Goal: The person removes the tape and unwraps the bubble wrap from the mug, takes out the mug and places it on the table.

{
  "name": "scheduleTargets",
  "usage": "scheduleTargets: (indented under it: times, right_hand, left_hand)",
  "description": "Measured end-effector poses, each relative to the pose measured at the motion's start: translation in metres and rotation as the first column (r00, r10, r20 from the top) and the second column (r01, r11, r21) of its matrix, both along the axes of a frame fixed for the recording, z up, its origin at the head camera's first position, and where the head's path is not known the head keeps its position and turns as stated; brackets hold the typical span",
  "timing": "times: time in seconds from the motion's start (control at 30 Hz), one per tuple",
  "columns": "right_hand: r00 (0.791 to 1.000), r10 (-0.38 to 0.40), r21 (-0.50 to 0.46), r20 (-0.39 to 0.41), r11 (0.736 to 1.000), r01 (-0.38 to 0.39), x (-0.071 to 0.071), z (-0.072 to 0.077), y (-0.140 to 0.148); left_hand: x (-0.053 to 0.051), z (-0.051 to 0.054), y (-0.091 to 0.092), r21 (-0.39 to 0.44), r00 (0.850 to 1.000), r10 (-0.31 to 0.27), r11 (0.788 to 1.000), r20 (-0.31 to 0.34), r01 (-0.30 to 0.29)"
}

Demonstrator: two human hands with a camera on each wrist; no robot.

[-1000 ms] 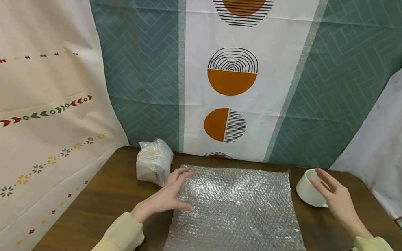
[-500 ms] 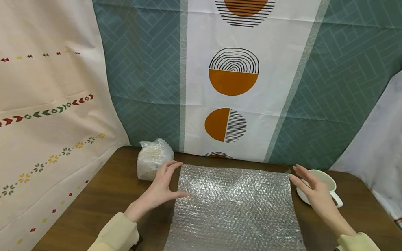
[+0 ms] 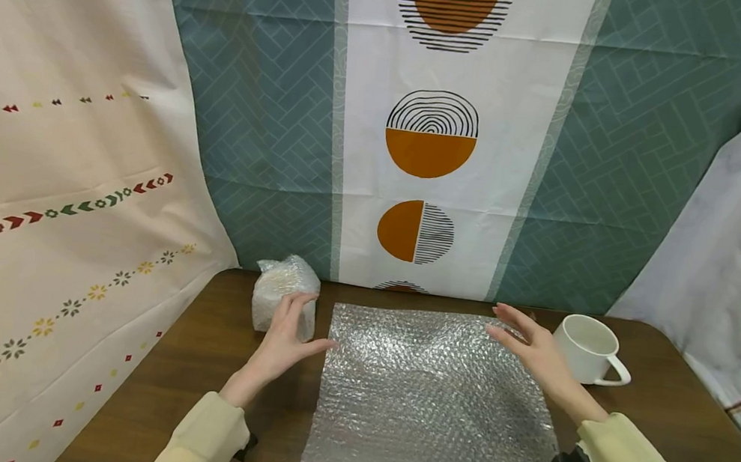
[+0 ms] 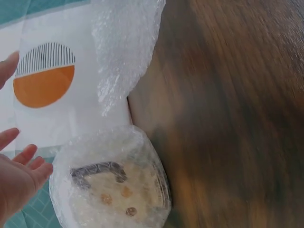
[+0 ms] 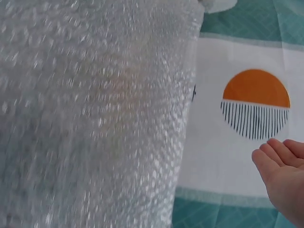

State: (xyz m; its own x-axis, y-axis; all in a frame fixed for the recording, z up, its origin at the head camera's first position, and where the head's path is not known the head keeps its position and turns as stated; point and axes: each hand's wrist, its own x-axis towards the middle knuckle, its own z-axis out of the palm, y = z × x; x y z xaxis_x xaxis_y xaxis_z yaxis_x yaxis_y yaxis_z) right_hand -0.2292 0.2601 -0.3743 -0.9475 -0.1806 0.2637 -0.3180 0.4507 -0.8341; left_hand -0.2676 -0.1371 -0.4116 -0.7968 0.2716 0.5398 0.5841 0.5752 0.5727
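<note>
My right hand [image 3: 539, 358] has shifted from the mug [image 3: 583, 353] (unwrapped) to over the bubble wrap [image 3: 426, 406]; my left hand [image 3: 280, 343], toward the wrapped bundle [image 3: 273, 292]; both loosely spread, gripping nothing

I can't read any word, label, brand or number from here; there is a dark mark on the wrapped bundle [image 4: 111, 187], but I can't make out any lettering in it.

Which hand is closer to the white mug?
The right hand: it's just left of the white mug, over the bubble wrap sheet. The left hand is across the sheet, by the bubble-wrapped bundle.
</note>
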Motion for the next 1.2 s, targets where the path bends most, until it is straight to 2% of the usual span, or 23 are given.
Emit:
scheduleTargets:
  times: [0.23,0.37,0.6,0.77,0.93,1.07,1.2]
  right_hand:
    - [0.998,0.056,-0.031,-0.026,0.998,-0.057,-0.012,0.005,-0.029]
    - [0.996,0.087,-0.046,-0.008,0.995,-0.087,-0.018,0.006,-0.046]
    - [0.988,0.146,-0.057,0.044,0.988,-0.143,-0.024,0.004,-0.071]
    - [0.983,0.159,-0.072,0.089,0.986,-0.153,-0.026,0.002,-0.087]
    - [0.979,0.175,-0.089,0.101,0.982,-0.167,-0.032,-0.002,-0.105]
    - [0.975,0.183,-0.111,0.123,0.979,-0.17,-0.037,-0.008,-0.12]
    - [0.969,0.199,-0.148,0.149,0.973,-0.177,-0.039,-0.013,-0.134]
  left_hand:
    - [-0.004,0.001,-0.011,0.035,0.998,0.07,0.997,-0.005,-0.07]
    - [-0.005,0.0,-0.016,0.076,0.995,0.097,0.992,0.006,-0.098]
    - [-0.008,-0.002,-0.024,0.113,0.987,0.149,0.983,-0.061,-0.142]
    - [-0.007,-0.001,-0.03,0.159,0.982,0.176,0.974,-0.074,-0.163]
    - [-0.008,-0.001,-0.038,0.19,0.97,0.223,0.961,-0.092,-0.203]
    - [-0.01,-0.003,-0.044,0.208,0.964,0.257,0.949,-0.07,-0.238]
    - [-0.011,-0.006,-0.049,0.235,0.958,0.288,0.932,-0.021,-0.275]
